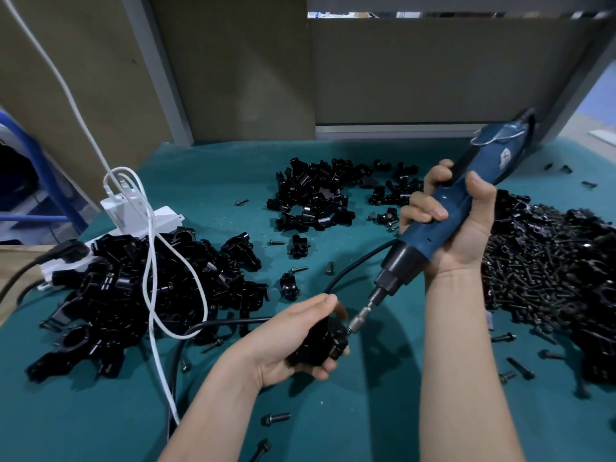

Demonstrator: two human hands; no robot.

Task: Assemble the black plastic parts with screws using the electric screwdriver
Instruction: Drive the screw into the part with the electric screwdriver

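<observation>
My left hand (pixel 293 338) grips a black plastic part (pixel 320 345) just above the green table mat, low in the middle of the head view. My right hand (pixel 456 221) is wrapped round the blue electric screwdriver (pixel 443 221), which slants down to the left. The screwdriver's metal bit (pixel 361 315) meets the upper right side of the held part. A screw at the bit's tip is too small to make out.
Heaps of black plastic parts lie at the left (pixel 133 295) and at the centre back (pixel 320 195). A large pile of black screws (pixel 546 268) fills the right. A white power strip (pixel 133 221) with white cables sits at the left. Loose screws (pixel 275 419) dot the green mat (pixel 350 421).
</observation>
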